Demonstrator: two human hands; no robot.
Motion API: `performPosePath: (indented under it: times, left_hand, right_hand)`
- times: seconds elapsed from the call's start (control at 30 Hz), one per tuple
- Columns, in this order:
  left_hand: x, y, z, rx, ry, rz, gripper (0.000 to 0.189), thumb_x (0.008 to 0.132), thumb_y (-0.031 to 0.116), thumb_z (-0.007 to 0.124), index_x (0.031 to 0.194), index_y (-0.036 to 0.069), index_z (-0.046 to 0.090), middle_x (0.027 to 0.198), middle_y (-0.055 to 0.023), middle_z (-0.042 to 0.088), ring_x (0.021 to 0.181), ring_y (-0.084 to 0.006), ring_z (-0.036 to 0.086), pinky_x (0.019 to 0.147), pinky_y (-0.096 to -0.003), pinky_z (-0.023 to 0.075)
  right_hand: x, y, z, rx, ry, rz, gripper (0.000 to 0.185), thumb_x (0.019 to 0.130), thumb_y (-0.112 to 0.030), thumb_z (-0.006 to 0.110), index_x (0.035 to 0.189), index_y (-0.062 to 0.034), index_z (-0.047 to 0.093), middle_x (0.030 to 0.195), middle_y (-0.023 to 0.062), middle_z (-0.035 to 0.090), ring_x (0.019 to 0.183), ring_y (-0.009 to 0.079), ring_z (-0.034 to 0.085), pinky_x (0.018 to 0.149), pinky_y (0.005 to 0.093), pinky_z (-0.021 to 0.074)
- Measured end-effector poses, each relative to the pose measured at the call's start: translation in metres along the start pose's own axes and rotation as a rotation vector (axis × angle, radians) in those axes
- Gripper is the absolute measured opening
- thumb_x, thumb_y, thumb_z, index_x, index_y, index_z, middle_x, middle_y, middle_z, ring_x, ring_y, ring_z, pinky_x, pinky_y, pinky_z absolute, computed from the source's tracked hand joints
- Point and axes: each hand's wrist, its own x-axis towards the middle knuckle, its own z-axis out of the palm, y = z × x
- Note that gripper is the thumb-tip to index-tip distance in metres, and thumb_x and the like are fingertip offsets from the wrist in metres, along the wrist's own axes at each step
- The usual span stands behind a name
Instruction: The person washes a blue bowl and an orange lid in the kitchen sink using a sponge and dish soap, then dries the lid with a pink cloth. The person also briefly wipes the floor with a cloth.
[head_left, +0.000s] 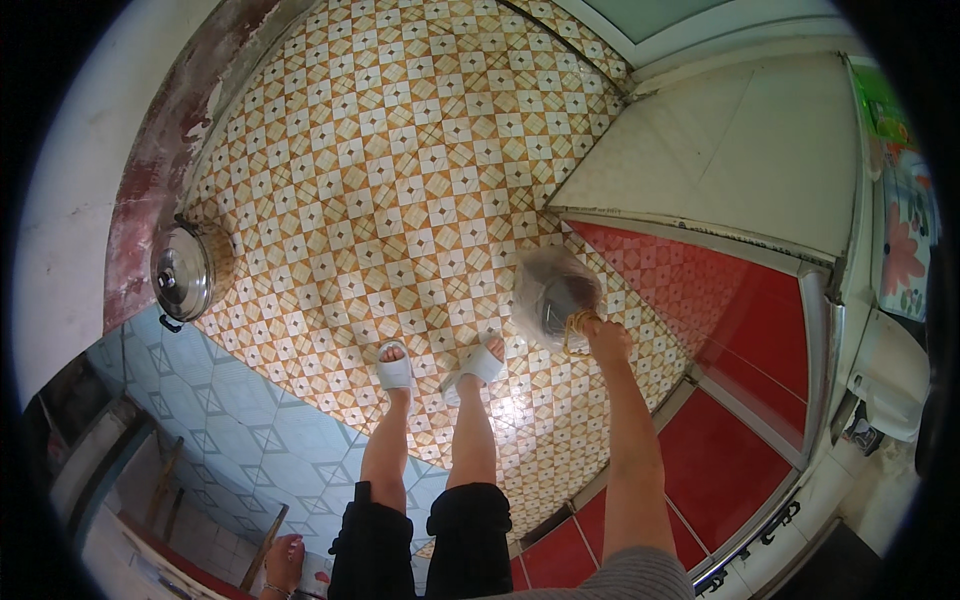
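A clear plastic bag (556, 291) with something dark inside hangs from my right hand (609, 341), above the patterned floor and in front of a red cabinet. My fingers are closed around its gathered neck, where yellowish ties or cords (577, 330) show. At the lower left, my left hand (285, 564) is beside a wooden leg (264, 547) and near the picture's rim. Its fingers look curled, and whether it holds anything cannot be made out.
A lidded steel pot (184, 270) stands on the floor by the left wall. Red cabinet doors (727, 469) and a pale panel (712, 157) line the right, below a counter (829, 480). Blue tile-patterned flooring (262, 435) meets the brown-and-white floor (405, 187).
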Motion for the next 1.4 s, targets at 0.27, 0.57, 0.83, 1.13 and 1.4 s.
performPosePath:
  times: [0.27, 0.57, 0.83, 1.13, 1.4]
  left_hand:
    - [0.003, 0.021, -0.012, -0.036, 0.020, -0.009, 0.024, 0.085, 0.021, 0.051, 0.098, 0.002, 0.057, 0.088, -0.0136, 0.058, 0.073, -0.0217, 0.059, 0.060, -0.0303, 0.0485]
    - [0.008, 0.038, -0.025, 0.044, 0.043, 0.002, 0.023, 0.083, 0.020, 0.054, 0.097, 0.003, 0.057, 0.086, -0.0130, 0.057, 0.072, -0.0213, 0.058, 0.061, -0.0300, 0.0480]
    - [0.010, 0.119, -0.047, 0.162, -0.004, 0.046, 0.025, 0.080, 0.020, 0.058, 0.099, 0.005, 0.057, 0.088, -0.0122, 0.055, 0.073, -0.0194, 0.058, 0.062, -0.0295, 0.0480]
    - [-0.031, 0.252, -0.064, 0.197, 0.160, 0.326, 0.024, 0.083, 0.018, 0.055, 0.103, 0.004, 0.055, 0.096, -0.0142, 0.057, 0.078, -0.0252, 0.057, 0.069, -0.0338, 0.0461]
    - [-0.044, 0.269, -0.038, 0.258, 0.152, 0.447, 0.024, 0.080, 0.016, 0.058, 0.102, 0.005, 0.055, 0.095, -0.0146, 0.055, 0.076, -0.0256, 0.056, 0.067, -0.0346, 0.0454]
  right_hand:
    - [0.017, 0.006, -0.002, 0.745, -0.302, 0.614, 0.049, 0.087, -0.039, 0.042, 0.089, 0.0077, 0.057, 0.095, 0.0216, 0.059, 0.091, 0.0292, 0.059, 0.069, 0.0419, 0.0492]
    - [0.013, 0.002, 0.011, 0.216, -0.252, 0.135, 0.057, 0.084, -0.048, 0.036, 0.097, 0.0022, 0.060, 0.098, 0.0199, 0.059, 0.093, 0.0331, 0.057, 0.081, 0.0436, 0.0419]
    - [0.039, 0.006, 0.065, 0.528, -0.193, 0.244, 0.054, 0.088, -0.047, 0.023, 0.100, -0.0084, 0.059, 0.089, 0.0231, 0.060, 0.090, 0.0387, 0.056, 0.077, 0.0455, 0.0433]
    - [0.033, 0.004, 0.032, 0.604, -0.263, 0.267, 0.037, 0.082, -0.037, 0.043, 0.097, -0.0114, 0.063, 0.101, 0.0123, 0.061, 0.093, 0.0258, 0.060, 0.067, 0.0457, 0.0468]
    - [0.020, 0.009, 0.016, 0.557, -0.270, 0.216, 0.029, 0.080, -0.036, 0.048, 0.098, -0.0180, 0.063, 0.103, 0.0075, 0.061, 0.096, 0.0256, 0.059, 0.067, 0.0435, 0.0481]
